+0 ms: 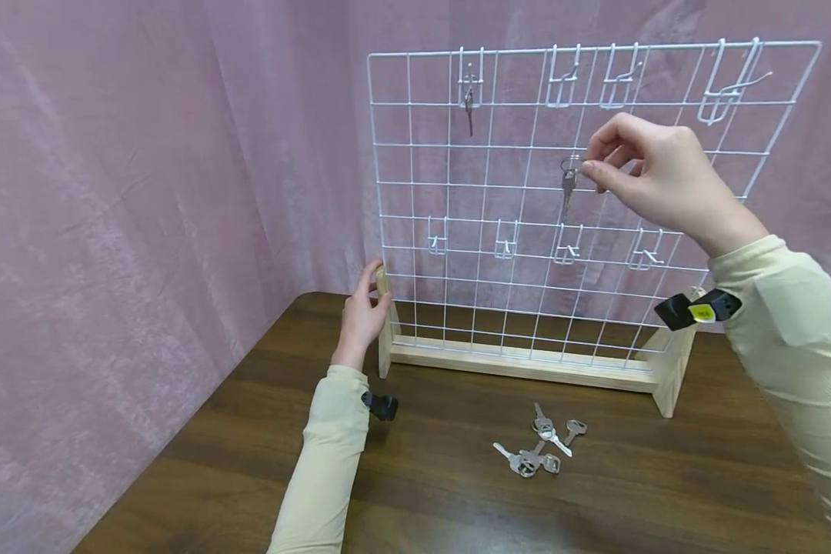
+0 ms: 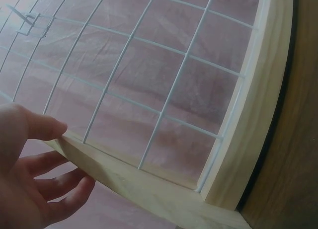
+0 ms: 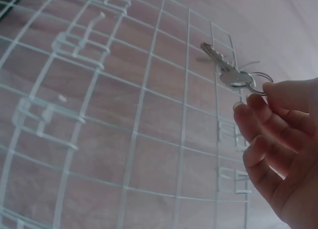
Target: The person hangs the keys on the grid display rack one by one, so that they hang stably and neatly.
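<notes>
My right hand pinches a split ring between thumb and forefinger, and a silver key hangs from it in front of the white wire grid. In the right wrist view the key and its ring show clear of the hooks beside my right hand. My left hand grips the wooden upright at the grid's left end; in the left wrist view the thumb of my left hand lies on one side of the wood, the fingers on the other.
One key hangs on the upper left hook. More white hooks line the top, with a lower row beneath. Several loose keys lie on the brown table before the wooden base. Pink curtains stand behind.
</notes>
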`<move>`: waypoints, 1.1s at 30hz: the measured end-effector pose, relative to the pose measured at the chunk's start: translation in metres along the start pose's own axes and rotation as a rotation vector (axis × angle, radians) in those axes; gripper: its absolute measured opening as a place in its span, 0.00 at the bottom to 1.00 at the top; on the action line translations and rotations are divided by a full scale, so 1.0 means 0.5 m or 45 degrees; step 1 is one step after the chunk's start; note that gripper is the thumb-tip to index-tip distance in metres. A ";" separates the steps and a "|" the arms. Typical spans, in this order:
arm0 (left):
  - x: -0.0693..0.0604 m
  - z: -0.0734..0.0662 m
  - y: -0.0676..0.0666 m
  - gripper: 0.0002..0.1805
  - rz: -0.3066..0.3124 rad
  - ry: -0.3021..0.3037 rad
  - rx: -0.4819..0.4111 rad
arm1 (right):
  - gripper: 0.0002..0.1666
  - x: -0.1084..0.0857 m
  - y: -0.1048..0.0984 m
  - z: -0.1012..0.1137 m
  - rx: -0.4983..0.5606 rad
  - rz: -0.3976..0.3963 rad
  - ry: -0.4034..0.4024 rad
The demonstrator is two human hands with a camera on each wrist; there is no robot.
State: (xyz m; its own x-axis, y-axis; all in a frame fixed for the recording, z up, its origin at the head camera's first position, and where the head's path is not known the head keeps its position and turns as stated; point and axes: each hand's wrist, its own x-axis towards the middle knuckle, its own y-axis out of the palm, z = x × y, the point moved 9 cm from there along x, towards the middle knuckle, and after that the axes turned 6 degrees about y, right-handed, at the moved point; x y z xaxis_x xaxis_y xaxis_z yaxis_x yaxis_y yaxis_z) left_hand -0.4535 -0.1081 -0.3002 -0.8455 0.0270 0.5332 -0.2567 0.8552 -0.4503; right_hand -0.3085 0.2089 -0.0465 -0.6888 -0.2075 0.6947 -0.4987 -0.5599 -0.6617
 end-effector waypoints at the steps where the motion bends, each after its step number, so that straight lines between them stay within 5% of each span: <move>1: 0.001 0.000 0.001 0.32 0.002 0.001 -0.001 | 0.05 0.009 -0.005 0.002 -0.017 0.003 0.005; 10: 0.003 0.008 -0.004 0.32 -0.006 -0.021 0.007 | 0.02 0.081 -0.040 0.022 -0.082 0.022 0.038; 16: 0.007 0.006 -0.007 0.32 -0.010 -0.027 0.006 | 0.07 0.115 -0.058 0.023 0.027 0.041 0.122; 33: 0.006 -0.006 -0.003 0.31 0.011 -0.026 -0.011 | 0.06 0.154 -0.062 -0.006 0.071 0.061 0.334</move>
State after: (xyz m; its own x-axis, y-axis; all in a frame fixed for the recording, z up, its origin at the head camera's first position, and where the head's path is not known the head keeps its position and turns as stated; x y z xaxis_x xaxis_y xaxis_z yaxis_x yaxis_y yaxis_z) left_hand -0.4542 -0.1079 -0.2959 -0.8571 0.0238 0.5146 -0.2454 0.8595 -0.4484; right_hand -0.3479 0.2126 0.0266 -0.8274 -0.0242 0.5611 -0.4373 -0.5991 -0.6707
